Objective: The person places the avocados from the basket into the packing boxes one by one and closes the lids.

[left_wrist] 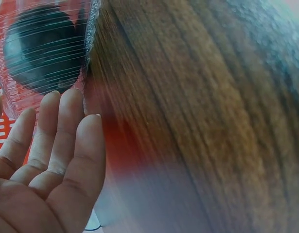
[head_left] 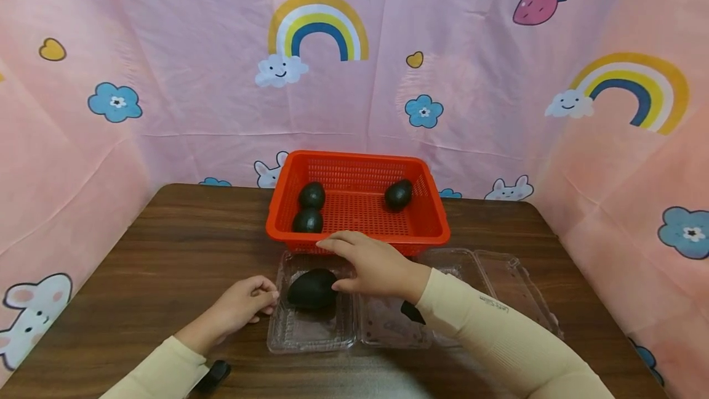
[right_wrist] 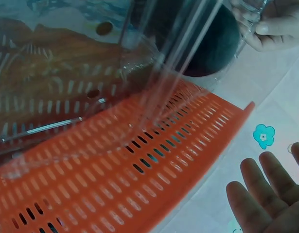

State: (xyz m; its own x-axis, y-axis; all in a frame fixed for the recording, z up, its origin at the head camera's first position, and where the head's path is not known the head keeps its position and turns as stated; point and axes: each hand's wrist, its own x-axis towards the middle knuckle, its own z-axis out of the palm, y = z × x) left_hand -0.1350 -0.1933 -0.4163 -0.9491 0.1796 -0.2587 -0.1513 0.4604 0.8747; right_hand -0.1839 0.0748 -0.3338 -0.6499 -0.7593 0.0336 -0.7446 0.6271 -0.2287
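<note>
I see the dark avocado (head_left: 311, 290) lying inside the clear box (head_left: 312, 336). The right hand (head_left: 373, 265), fingers stretched and grasping nothing, is close beside it; the left hand (head_left: 244, 304), loosely bent, also released, is by the box's edge.

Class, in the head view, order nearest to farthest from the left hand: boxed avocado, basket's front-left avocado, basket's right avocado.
1. Boxed avocado, just right of the left hand
2. Front-left avocado, in the basket
3. Right avocado, across the basket
</note>
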